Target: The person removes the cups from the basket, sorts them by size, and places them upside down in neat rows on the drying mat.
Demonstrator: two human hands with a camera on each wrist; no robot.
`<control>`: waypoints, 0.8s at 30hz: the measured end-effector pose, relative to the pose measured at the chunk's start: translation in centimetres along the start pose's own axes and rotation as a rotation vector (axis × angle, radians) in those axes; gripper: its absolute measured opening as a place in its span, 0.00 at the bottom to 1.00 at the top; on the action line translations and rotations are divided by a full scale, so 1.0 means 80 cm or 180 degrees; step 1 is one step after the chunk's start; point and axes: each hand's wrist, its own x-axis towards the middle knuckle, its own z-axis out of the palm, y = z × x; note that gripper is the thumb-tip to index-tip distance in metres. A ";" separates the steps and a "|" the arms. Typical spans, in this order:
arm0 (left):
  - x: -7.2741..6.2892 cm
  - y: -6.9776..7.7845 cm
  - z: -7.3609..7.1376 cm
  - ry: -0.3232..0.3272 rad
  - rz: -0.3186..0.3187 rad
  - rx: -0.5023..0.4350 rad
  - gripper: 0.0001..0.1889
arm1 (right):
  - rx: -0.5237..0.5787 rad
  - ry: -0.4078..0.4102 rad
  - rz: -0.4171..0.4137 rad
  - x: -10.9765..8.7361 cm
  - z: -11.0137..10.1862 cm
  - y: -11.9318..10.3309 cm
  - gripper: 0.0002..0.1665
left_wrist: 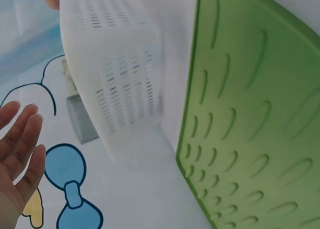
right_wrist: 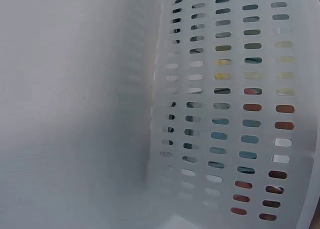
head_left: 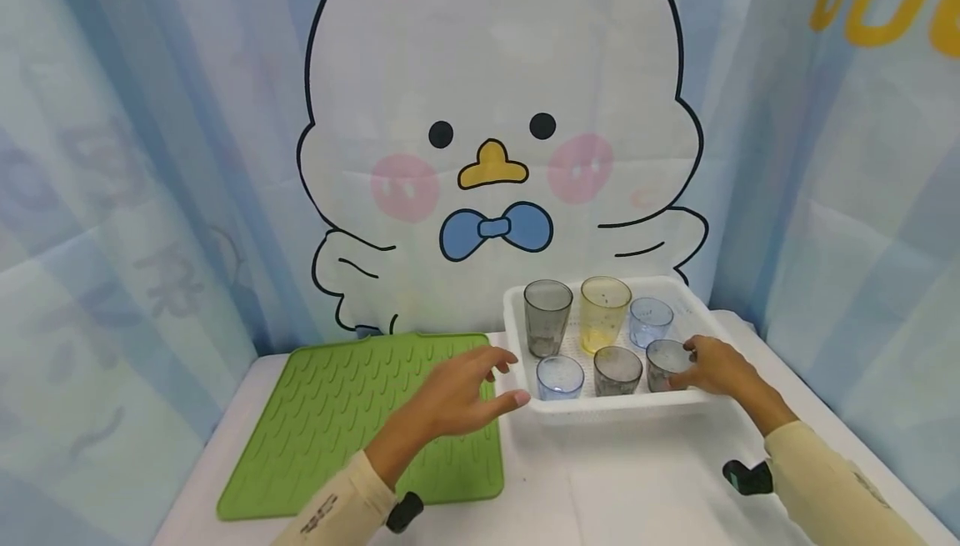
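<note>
My right hand (head_left: 716, 371) reaches over the right end of a white slotted basket (head_left: 600, 408) and pinches a short grey glass (head_left: 666, 367) between thumb and fingers. Next to that glass stand a short brownish-grey glass (head_left: 617, 373) and a short blue glass (head_left: 560, 378). Behind them are a tall grey glass (head_left: 547, 319), a tall yellow glass (head_left: 603, 317) and another short blue glass (head_left: 650, 323). My left hand (head_left: 468, 392) is held off the basket's left end with fingers spread and nothing in them; the left wrist view also shows its loose fingers (left_wrist: 22, 144).
A green draining mat (head_left: 360, 421) with raised ridges lies on the white table (head_left: 547, 488), left of the basket. A curtain (head_left: 495, 54) with a cartoon bird stands behind and at both sides. The basket's slotted wall (right_wrist: 230, 114) fills much of the right wrist view.
</note>
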 end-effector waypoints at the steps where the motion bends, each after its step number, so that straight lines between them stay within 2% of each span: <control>1: 0.003 0.002 0.001 -0.0009 0.0017 -0.0018 0.30 | 0.0045 0.0018 -0.0009 -0.001 0.000 0.001 0.54; 9: 0.026 0.014 0.011 -0.0033 0.0183 -0.0104 0.30 | 0.0367 0.0226 -0.0223 -0.018 0.001 -0.002 0.55; 14: 0.038 0.021 0.017 -0.0058 0.0203 -0.0135 0.31 | 0.0499 0.0368 -0.0385 -0.033 -0.004 -0.009 0.55; 19: 0.047 0.029 0.023 -0.0071 0.0182 -0.0165 0.33 | 0.0612 0.0553 -0.0589 -0.057 -0.013 -0.027 0.54; 24: 0.055 0.036 0.025 0.0005 0.0306 -0.0134 0.36 | 0.0669 0.0731 -0.0762 -0.084 -0.021 -0.053 0.53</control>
